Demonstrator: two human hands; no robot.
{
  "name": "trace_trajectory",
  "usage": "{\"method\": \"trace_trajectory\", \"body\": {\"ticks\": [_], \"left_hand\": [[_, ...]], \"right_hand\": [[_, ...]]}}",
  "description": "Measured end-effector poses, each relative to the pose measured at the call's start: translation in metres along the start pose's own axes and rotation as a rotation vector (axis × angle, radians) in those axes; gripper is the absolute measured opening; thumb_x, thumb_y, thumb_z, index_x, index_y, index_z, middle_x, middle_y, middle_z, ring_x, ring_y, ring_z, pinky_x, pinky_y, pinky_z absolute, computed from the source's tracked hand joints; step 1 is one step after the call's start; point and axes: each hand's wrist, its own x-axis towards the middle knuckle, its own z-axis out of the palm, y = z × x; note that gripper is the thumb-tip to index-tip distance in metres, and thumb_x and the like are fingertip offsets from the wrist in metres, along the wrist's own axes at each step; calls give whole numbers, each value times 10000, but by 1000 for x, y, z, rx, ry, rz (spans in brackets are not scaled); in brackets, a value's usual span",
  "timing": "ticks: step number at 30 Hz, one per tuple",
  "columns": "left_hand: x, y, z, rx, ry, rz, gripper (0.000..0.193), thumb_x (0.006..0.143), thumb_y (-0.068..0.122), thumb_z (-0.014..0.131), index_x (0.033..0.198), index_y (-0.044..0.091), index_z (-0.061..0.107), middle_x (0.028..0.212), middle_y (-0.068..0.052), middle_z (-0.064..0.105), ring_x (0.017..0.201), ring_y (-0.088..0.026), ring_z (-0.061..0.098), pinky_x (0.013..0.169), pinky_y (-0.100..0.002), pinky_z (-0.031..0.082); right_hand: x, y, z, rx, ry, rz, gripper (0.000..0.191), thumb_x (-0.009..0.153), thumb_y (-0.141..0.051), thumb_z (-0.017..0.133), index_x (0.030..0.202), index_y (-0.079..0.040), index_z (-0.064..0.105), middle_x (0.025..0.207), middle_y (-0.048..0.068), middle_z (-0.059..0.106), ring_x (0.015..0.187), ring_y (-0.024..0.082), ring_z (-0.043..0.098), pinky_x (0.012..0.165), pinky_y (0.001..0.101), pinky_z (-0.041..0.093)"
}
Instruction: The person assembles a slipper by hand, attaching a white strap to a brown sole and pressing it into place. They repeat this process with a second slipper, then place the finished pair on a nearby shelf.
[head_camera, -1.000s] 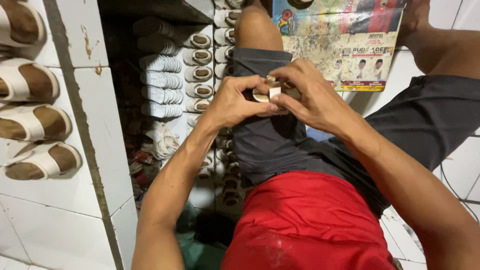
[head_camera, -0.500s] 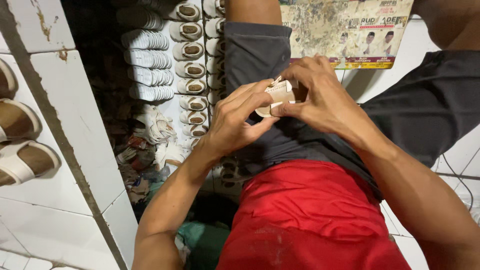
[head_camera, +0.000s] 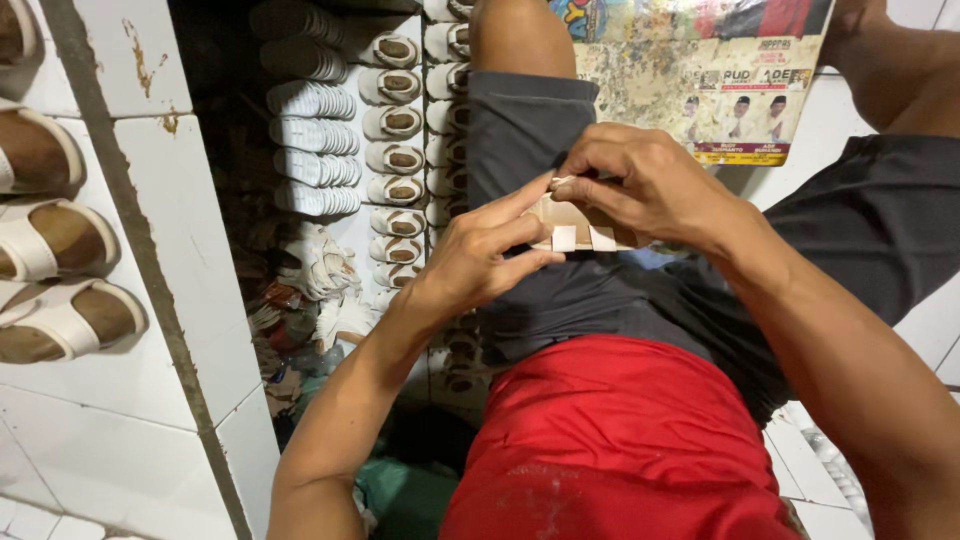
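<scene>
Head view: both hands worked small tan sandal piece (head_camera: 578, 225) over lap. Left hand (head_camera: 480, 255) pinched near edge, right hand (head_camera: 640, 185) gripped far side. Strap fitting seemingly underway; next move called for steady pressing.

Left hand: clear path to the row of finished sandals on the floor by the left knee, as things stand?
Probably yes, but not free now. The left hand and right hand both hold the sandal piece. The sandal row lies just beyond, nothing between.
</scene>
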Motion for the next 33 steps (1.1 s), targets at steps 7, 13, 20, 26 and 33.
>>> {"method": "trace_trajectory", "body": {"ticks": [7, 13, 20, 26, 33], "left_hand": [[-6, -11, 8, -67, 128, -18, 251, 813, 78, 874, 922, -2, 662, 1372, -252, 625, 1216, -332, 681, 1003, -373, 556], [-16, -27, 49, -938, 313, -167, 255, 870, -48, 832, 1036, 18, 650, 1307, -228, 696, 1168, -283, 678, 1024, -438, 538], [8, 48, 93, -1682, 665, -542, 385, 1098, 310, 578, 1346, 17, 548, 1371, -196, 556, 1274, -325, 540, 1082, -526, 447], [40, 101, 73, -1845, 442, -365, 576, 1091, 451, 437, 1472, 26, 358, 1599, -280, 335, 1545, -399, 290, 1229, -582, 294], [53, 107, 77, -1868, 400, -370, 613, 1092, 452, 439, 1490, -7, 350, 1585, -298, 348, 1523, -402, 326, 1221, -575, 314]], "right_hand": [[14, -6, -1, 8, -52, -38, 173, 986, -148, 716, 1047, 14, 726, 985, 123, 713, 872, 250, 696, 747, 351, 557], [9, 8, -39, 656, 21, 362, 418, 871, -29, 596, 1288, -36, 622, 1056, 37, 699, 1003, 147, 670, 918, 272, 554], [0, 32, -41, 931, 188, 505, 430, 874, -210, 794, 1180, 57, 653, 1043, 105, 708, 897, 183, 700, 791, 317, 584], [34, 49, -51, 993, 93, 884, 372, 798, -280, 788, 997, 28, 728, 892, 109, 755, 738, 198, 726, 660, 338, 607], [20, 57, -54, 1014, 68, 936, 385, 811, -351, 769, 998, -17, 734, 885, 96, 751, 711, 190, 708, 622, 345, 593]]}}
